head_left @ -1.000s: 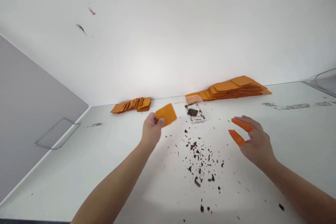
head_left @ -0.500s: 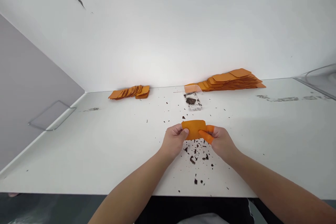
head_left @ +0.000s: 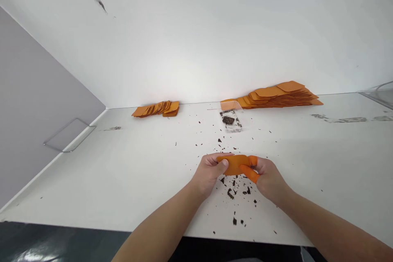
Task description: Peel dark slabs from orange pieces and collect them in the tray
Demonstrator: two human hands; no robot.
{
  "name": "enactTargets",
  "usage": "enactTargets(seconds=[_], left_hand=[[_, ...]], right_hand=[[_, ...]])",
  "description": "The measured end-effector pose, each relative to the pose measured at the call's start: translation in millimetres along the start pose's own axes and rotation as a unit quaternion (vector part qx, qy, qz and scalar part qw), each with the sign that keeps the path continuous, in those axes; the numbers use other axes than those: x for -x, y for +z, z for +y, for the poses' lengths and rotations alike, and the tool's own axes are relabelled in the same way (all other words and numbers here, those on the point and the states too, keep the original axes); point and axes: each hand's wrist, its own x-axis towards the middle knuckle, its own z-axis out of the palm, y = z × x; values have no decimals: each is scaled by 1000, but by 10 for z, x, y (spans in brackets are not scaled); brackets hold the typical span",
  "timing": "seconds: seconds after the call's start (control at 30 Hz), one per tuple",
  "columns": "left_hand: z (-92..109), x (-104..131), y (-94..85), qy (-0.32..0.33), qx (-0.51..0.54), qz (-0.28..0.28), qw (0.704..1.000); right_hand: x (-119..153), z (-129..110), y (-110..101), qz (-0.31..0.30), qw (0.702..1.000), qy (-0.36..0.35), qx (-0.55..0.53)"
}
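Note:
An orange rectangular piece (head_left: 236, 165) is held up between both hands, over dark crumbs on the white table. My left hand (head_left: 211, 170) grips its left end, thumb on the near face. Orange covers sit on the thumb and a finger of my right hand (head_left: 264, 174), which pinches the right end. Dark flakes (head_left: 231, 193) lie scattered beneath and in front of the hands. Beyond them is a clear plastic tray (head_left: 233, 129) with a dark chunk (head_left: 228, 120) in it.
Along the back wall lie a small row of orange pieces (head_left: 156, 108) at left and a larger stack (head_left: 279, 96) at right. A wire-like frame (head_left: 70, 135) leans at the left side wall. The white table (head_left: 107, 180) ends at a front edge.
The orange piece and both hands are lower in the view and slightly to the right. More of my left fingers shows behind the piece's top edge. The whole view has shifted a little.

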Motion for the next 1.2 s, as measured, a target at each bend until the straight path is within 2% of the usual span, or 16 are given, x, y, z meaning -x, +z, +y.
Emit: enactTargets(seconds=[0.1,0.2,0.43,0.57,0.8,0.97,1.2], left_hand=[[-2,19,19,-22,19,-20,999],[-1,27,43,-7,-10,-35,999],[-114,7,-6,33,-104,42,993],[-125,15,-63,71,-169,63,981],[-92,60,-68,128,-261,54,955],[-66,91,-42,145,-284,45,947],[-47,94,5,149,-279,57,947]], right_hand=[[19,5,30,-5,1000,-7,8],[27,1,65,-1,1000,-16,20],[62,-45,140,-35,999,-6,39],[90,-93,134,-41,996,-46,67],[77,-86,96,-29,989,-119,85],[74,-52,102,-31,983,-153,100],[48,2,92,3,979,-174,106]])
